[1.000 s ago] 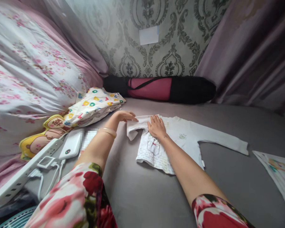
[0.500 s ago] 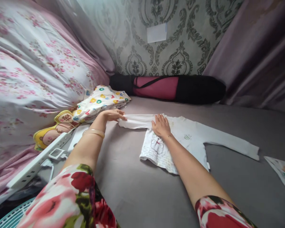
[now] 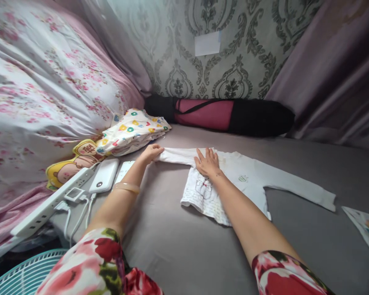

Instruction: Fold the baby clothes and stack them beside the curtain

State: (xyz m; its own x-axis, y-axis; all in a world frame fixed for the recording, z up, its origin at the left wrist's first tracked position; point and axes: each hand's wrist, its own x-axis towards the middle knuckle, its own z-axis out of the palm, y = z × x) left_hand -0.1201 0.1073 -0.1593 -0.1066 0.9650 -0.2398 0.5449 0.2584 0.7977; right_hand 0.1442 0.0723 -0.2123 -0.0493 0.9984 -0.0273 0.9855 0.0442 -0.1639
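Note:
A small white long-sleeved shirt (image 3: 250, 180) with a printed bear lies spread on the grey bed sheet (image 3: 184, 258). My left hand (image 3: 153, 153) grips the cuff of the sleeve on the left, fingers closed around the cloth. Flat on the shirt near that sleeve's shoulder rests my right hand (image 3: 208, 162), its fingers spread. The other sleeve stretches out to the right, touched by neither hand.
A patterned cloth pile (image 3: 132, 129) sits at the left, near a yellow cartoon cushion (image 3: 69, 166). Beside it are a power strip (image 3: 53, 200), a white power bank (image 3: 104, 176) and a phone (image 3: 125, 169). A black and pink bag (image 3: 209, 114) lies along the wall.
My left hand has moved slightly right and its fingers have closed more tightly on the cuff. The sleeve now looks narrower. My right hand stays on the shirt with its fingers spread wider.

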